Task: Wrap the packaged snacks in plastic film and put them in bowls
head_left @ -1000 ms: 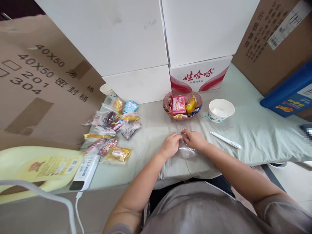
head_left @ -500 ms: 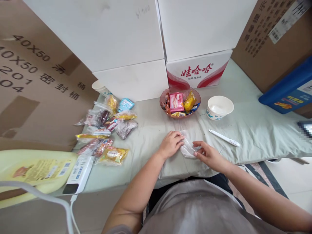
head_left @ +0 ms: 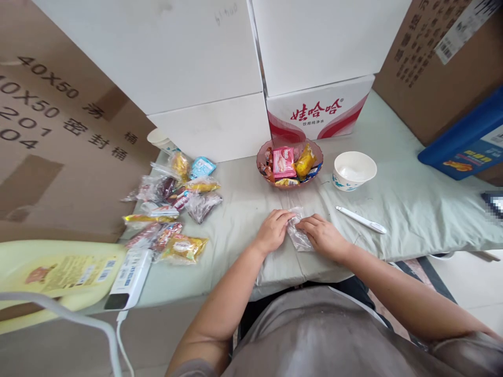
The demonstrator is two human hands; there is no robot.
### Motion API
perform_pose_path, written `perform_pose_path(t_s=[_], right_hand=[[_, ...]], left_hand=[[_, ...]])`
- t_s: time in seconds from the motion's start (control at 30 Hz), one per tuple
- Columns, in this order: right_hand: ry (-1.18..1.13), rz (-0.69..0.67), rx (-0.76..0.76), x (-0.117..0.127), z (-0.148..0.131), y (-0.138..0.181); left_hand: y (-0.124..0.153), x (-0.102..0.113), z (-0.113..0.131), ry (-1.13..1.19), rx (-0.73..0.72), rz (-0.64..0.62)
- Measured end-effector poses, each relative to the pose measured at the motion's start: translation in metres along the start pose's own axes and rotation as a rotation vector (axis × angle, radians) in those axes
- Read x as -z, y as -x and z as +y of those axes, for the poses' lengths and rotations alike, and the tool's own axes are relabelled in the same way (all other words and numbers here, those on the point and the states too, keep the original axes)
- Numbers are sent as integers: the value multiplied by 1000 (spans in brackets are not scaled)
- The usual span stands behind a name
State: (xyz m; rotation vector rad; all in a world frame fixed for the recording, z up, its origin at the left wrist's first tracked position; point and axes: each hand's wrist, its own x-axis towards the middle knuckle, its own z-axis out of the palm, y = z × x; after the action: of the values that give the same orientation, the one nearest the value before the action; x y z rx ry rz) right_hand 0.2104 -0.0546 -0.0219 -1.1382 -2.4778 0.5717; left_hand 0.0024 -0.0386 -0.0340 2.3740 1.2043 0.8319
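A small clear plastic bag lies on the cloth-covered surface in front of me. My left hand grips the bag's upper left side, fingertips pinched on it. From the right, my right hand has its fingers bent down onto the bag, closed on the film. Whether anything thin is inside the bag I cannot tell. Just beyond my hands stands a pink glass bowl of wrapped snacks, with a pink packet and a yellow packet on top.
A white paper bowl and a white utility knife lie to the right. Several bagged snacks are heaped at left, near a power bank and a yellow jug. White boxes stand behind; a blue container is far right.
My right hand has moved left and turned palm-down, its fingers now over the bag close to my left hand. The bag lies flatter. My left hand has hardly moved.
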Motion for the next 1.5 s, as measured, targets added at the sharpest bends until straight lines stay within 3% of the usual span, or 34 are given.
perform_pose_path(t_s=[0.13,0.2,0.37,0.53,0.73,0.83,0.97,1.07,1.17,1.33,1.5], right_hand=[[59,-94,-38,1,6,-10],[66,-112,-32,2,6,-11],[67,-89,-10,-1,8,-10],[66,-98,-16,-2,8,-9],[61,-97,-20,-2,8,-9],[68,-90,-16,-3,8,-8],[66,-62,-6,-3,7,-7],[57,-57,1,-3,6,-7],[50,-70,2,0,5,-9],[39,-49,42,7,10,-10],[24,23,86,7,21,-6]], left_hand=[[13,6,17,-66,270,188],[22,6,28,-6,371,131],[39,-2,49,282,340,-22],[43,-9,56,584,443,-138],[46,-1,58,642,632,-284],[45,7,63,375,545,-298],[43,9,71,-89,273,-193],[44,2,71,-175,22,-190],[46,-6,66,-196,-110,-217],[44,-5,61,-145,-144,-170],[25,10,51,71,47,-119]])
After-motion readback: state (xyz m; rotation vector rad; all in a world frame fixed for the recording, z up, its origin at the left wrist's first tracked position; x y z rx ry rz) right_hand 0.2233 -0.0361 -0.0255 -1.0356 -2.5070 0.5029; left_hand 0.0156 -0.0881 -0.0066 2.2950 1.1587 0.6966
